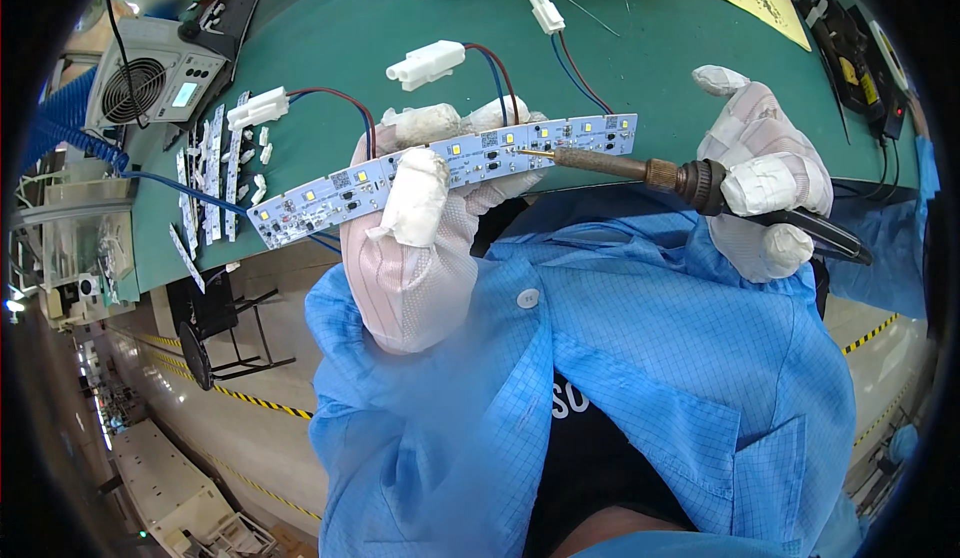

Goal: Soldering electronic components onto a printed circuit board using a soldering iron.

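Observation:
My left hand [412,248], in a pale glove with taped fingertips, grips a long white LED circuit board [460,158] between thumb and fingers. The board is tilted, its right end higher. Red and blue wire pairs rise from it to a left white connector [258,108], a middle white connector [428,63] and a right white connector [545,12]. My right hand [765,183], gloved and taped likewise, is closed around a soldering iron [680,180]. The iron's tip lies at the board's face, right of my left thumb; whether it touches is hard to tell.
On the green mat [330,33], several loose board strips [213,173] lie at the left beside a grey fan-fronted box [155,73]. A yellow sheet with dark specks [755,0] is at the far right, near a black device [850,53]. A blue cable [185,191] runs at left.

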{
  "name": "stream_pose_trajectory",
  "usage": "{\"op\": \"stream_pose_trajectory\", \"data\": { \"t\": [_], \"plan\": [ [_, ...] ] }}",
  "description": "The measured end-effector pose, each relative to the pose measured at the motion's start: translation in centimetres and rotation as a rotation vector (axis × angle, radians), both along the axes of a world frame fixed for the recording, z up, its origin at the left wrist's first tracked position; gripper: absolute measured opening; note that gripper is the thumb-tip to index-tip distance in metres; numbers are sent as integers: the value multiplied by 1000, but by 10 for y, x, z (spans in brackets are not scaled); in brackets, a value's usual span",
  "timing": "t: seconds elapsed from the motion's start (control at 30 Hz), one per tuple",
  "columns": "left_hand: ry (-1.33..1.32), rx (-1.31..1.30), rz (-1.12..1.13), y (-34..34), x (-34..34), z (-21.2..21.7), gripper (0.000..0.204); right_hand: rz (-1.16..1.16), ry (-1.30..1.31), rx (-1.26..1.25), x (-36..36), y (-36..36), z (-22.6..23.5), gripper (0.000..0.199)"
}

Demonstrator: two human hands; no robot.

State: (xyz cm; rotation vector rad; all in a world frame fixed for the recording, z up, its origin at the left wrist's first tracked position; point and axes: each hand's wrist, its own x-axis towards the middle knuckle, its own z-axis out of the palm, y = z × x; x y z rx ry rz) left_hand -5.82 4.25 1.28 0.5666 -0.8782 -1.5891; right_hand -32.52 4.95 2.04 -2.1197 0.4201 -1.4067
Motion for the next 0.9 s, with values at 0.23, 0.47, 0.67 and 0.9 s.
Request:
{"op": "stream_pose_trajectory", "data": {
  "t": [0.23,0.47,0.67,0.9],
  "plan": [
    [88,57,-8,-3,2,-4,26,105,294,42,-12,2,15,49],
    [128,103,27,-3,1,-7,28,105,375,56,-5,0,15,51],
    [246,72,-39,0,4,-10,31,-239,-84,35,9,9,-32,60],
    [-112,-18,51,-1,-3,1,36,-455,-95,21,-10,17,-37,67]
  ]
}}
